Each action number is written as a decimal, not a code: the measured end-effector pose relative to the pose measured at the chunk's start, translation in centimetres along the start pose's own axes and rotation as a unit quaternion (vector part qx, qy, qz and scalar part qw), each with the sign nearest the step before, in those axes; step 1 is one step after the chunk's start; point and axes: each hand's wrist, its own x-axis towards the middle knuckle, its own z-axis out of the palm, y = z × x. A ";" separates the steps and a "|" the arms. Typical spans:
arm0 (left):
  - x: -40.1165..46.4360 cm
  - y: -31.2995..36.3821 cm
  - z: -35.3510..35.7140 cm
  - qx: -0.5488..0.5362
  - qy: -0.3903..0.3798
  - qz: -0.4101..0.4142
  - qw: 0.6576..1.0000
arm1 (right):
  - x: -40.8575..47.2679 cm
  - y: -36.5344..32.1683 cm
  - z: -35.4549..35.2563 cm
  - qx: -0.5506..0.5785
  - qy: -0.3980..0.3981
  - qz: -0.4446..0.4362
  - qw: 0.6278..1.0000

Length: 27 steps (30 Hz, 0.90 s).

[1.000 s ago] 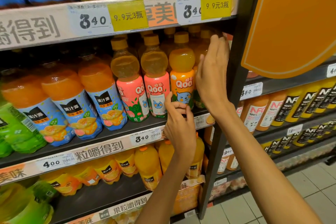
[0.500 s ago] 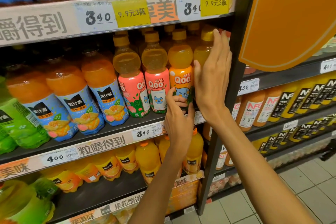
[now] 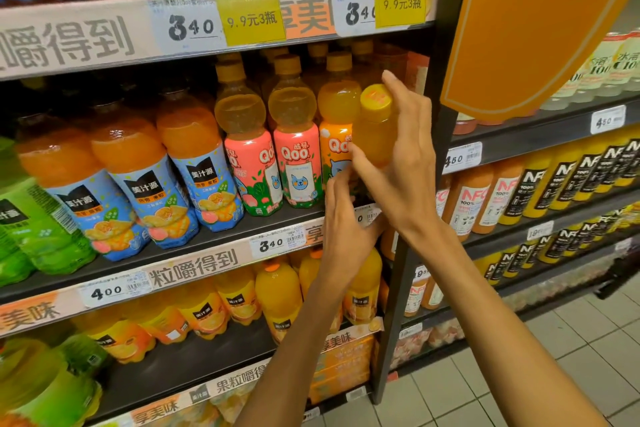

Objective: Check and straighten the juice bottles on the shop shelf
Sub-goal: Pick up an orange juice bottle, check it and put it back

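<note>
Nearest, left hand (image 3: 341,218) raised at the shelf edge (image 3: 207,262), fingers curled round the base of a tilted orange juice bottle (image 3: 375,135). Just beyond, right hand (image 3: 401,163) gripping that bottle's body, thumb across the front, fingertips reaching past its yellow cap (image 3: 375,97). Left of the fingers, upright Qoo bottles (image 3: 294,156) in a row; behind them, more bottles in shadow.

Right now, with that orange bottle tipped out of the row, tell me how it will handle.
The orange bottle looks full nearly to its yellow cap, so probably heavy for its size. It is tall and narrow and leans forward, so likely to tip if released. The smooth plastic may slip; the right hand holds its side and the left hand is at its base.
</note>
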 end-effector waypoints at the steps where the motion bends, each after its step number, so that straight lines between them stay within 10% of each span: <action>1: -0.1 0.0 0.0 -0.008 -0.002 -0.001 1.000 | 0.2 -0.4 -0.4 0.014 -0.002 -0.004 1.000; 11: -3.7 2.2 -4.0 -0.162 -0.034 -0.080 0.983 | 1.2 -4.5 -2.9 0.219 -0.141 0.106 0.960; 19: -7.1 2.7 -7.6 -0.299 -0.150 -0.200 0.921 | 1.8 -4.9 -1.0 0.524 -0.264 0.306 0.750; 27: -6.8 4.3 -8.1 -0.422 -0.140 -0.272 0.854 | 1.4 -6.3 -0.7 0.491 -0.218 0.280 0.796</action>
